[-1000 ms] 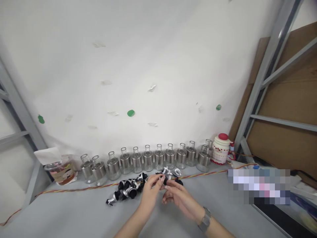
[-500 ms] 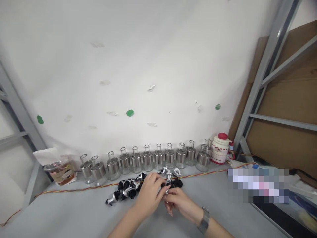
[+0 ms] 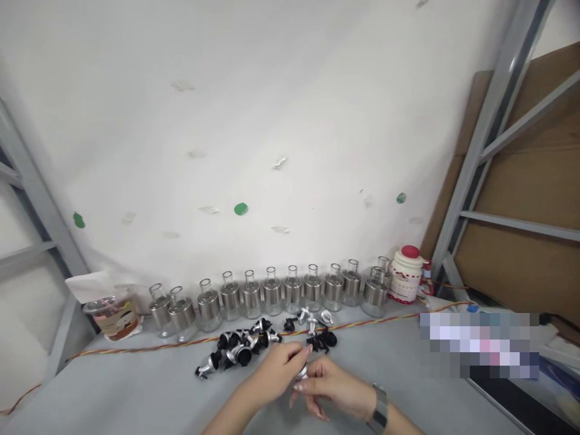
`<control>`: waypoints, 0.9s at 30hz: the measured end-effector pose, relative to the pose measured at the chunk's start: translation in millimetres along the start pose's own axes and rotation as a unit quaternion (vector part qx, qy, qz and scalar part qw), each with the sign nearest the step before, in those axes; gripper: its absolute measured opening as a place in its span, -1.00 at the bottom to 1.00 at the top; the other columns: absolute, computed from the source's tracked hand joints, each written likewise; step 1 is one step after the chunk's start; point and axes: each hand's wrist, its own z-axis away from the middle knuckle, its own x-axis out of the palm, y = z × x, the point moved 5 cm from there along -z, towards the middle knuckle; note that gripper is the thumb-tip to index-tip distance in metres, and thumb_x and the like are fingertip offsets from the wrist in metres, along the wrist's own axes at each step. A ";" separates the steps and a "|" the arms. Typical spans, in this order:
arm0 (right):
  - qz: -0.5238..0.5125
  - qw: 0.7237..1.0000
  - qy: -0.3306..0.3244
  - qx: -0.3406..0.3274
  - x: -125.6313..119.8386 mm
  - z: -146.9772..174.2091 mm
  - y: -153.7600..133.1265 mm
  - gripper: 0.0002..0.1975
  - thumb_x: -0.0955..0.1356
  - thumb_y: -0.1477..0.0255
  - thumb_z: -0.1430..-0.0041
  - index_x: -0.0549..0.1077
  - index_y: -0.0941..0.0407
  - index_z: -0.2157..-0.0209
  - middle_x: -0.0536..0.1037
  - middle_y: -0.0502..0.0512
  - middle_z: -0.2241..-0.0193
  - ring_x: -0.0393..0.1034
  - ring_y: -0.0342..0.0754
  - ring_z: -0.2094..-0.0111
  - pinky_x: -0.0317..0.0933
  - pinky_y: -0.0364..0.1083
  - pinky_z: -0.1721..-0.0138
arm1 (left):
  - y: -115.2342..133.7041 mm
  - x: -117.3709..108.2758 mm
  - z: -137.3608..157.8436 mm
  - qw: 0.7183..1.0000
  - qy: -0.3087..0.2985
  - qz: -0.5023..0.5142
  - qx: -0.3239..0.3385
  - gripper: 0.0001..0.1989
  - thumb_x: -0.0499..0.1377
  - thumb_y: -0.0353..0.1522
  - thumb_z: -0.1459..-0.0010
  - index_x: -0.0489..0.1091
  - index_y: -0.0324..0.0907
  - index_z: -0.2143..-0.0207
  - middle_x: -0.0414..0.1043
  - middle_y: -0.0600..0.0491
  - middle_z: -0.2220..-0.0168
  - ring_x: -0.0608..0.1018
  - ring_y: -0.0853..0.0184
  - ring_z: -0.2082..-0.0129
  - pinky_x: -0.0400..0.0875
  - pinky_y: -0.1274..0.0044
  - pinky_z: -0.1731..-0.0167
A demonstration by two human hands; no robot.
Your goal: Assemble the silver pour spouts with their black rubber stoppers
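Observation:
My left hand [image 3: 281, 370] is closed, with its fingers curled around a small silver pourer part [image 3: 301, 374]. From the other side my right hand [image 3: 333, 385], with a watch on its wrist, pinches the same part between thumb and fingers. Most of the part is hidden by the fingers. Just beyond the left hand lies a pile of black and silver bottle pourers [image 3: 238, 351]. Loose silver spout pieces [image 3: 310, 323] and black stopper pieces [image 3: 327, 339] are behind the right hand.
A row of glass bottles with metal sleeves [image 3: 272, 290] stands uncapped along the wall. A red-yellow twisted wire [image 3: 174, 343] crosses the grey table [image 3: 136, 393]. A plastic tub [image 3: 115, 317] stands left, a red-topped cream jar [image 3: 405, 275] right.
Both hands have drawn slightly nearer to me and lower. The left fingers have folded down around the pourer part, so more pieces behind them now show.

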 end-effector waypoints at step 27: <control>-0.198 0.978 -0.059 -0.017 0.5 0.4 -1.0 -0.66 0.28 0.25 0.11 0.31 0.20 0.74 0.13 -0.19 0.99 -0.11 -0.31 0.92 0.21 -0.10 0.57 | 17.4 -11.8 1.2 0.988 0.131 -0.037 0.070 -0.61 -0.21 -0.27 -0.19 0.10 -0.16 0.67 0.10 0.14 0.62 0.25 0.39 0.50 0.14 0.57 0.43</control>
